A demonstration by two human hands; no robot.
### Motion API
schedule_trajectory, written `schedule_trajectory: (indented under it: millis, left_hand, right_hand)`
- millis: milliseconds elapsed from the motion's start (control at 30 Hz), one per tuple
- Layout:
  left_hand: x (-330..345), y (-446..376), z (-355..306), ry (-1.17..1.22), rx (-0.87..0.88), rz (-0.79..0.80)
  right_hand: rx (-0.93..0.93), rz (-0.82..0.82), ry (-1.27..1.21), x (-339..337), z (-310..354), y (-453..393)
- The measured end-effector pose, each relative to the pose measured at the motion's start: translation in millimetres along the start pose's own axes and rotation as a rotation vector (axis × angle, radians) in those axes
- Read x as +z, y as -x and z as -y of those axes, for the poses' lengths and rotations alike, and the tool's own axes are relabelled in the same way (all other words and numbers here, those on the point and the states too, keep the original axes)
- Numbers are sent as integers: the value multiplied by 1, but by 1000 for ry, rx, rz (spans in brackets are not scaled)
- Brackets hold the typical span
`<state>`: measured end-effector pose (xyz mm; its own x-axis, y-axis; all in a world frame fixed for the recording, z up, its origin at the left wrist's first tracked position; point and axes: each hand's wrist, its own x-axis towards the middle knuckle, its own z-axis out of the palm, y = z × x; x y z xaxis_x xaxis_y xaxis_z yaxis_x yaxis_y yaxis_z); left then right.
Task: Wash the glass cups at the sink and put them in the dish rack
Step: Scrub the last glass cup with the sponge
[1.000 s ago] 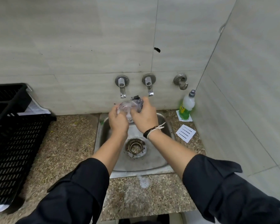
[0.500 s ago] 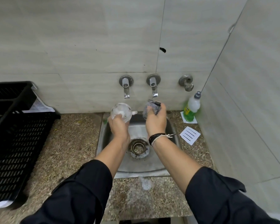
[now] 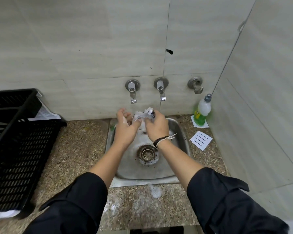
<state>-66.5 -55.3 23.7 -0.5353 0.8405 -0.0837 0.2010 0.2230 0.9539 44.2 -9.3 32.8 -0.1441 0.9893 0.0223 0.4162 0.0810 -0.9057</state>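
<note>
A clear, soapy glass cup (image 3: pixel 139 117) is held over the back of the steel sink (image 3: pixel 183 137), just below the two wall taps. My left hand (image 3: pixel 125 128) cups it from the left, thumb raised and fingers reaching under it. My right hand (image 3: pixel 156 126) presses a dark scrub sponge (image 3: pixel 151 113) against the cup's right side; most of the sponge is hidden by my fingers. The black plastic dish rack (image 3: pixel 19 149) stands on the counter at the far left, and I see no cups in it.
Two taps (image 3: pixel 133 92) (image 3: pixel 161 91) and a wall hook (image 3: pixel 195 85) sit above the sink. A green dish-soap bottle (image 3: pixel 202 114) and a white card (image 3: pixel 200 140) lie right of the sink. Foam (image 3: pixel 155 192) dots the speckled counter in front.
My hands were apart half a second ago, the cup in the left and the sponge in the right. They have come back together, sponge against cup, slightly to the right.
</note>
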Motion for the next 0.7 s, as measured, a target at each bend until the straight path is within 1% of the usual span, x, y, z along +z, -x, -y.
schedule_trajectory:
  millis: [67, 133, 167, 233, 300, 367, 400, 467, 533, 600, 667, 700]
  left_hand:
    - [-4, 0, -10, -183, 46, 52]
    - [-2, 2, -16, -309, 111, 31]
    - [0, 4, -19, -315, 138, 6]
    - [2, 6, -20, -249, 113, -51]
    - [2, 4, -14, -137, 34, -109]
    - [5, 1, -7, -33, -57, -141]
    - [8, 3, -6, 2, -83, -130]
    - [16, 4, 1, 48, -96, -98]
    - [22, -1, 8, 92, -122, -135]
    - [22, -3, 9, 200, -158, -211]
    - [20, 1, 1, 391, -219, -299]
    - [22, 1, 1, 496, -247, -319]
  right_hand:
    - [-153, 35, 145, 0, 1, 0]
    - [-242, 67, 204, 3, 5, 2]
    - [-264, 66, 190, 4, 6, 3]
    - [-289, 18, 109, 4, 10, 11]
    - [-329, -40, 26, 4, 12, 20]
    - [-364, -36, -3, 1, 13, 25]
    - [-346, -12, 5, -1, 11, 24]
    - [-215, 53, 32, -6, 10, 12]
    - [-117, 82, 39, -8, 12, 3]
    - [-101, 68, -19, -7, 18, 11]
    - [-127, 70, -89, -6, 19, 24]
    - [-135, 78, -102, -6, 17, 28]
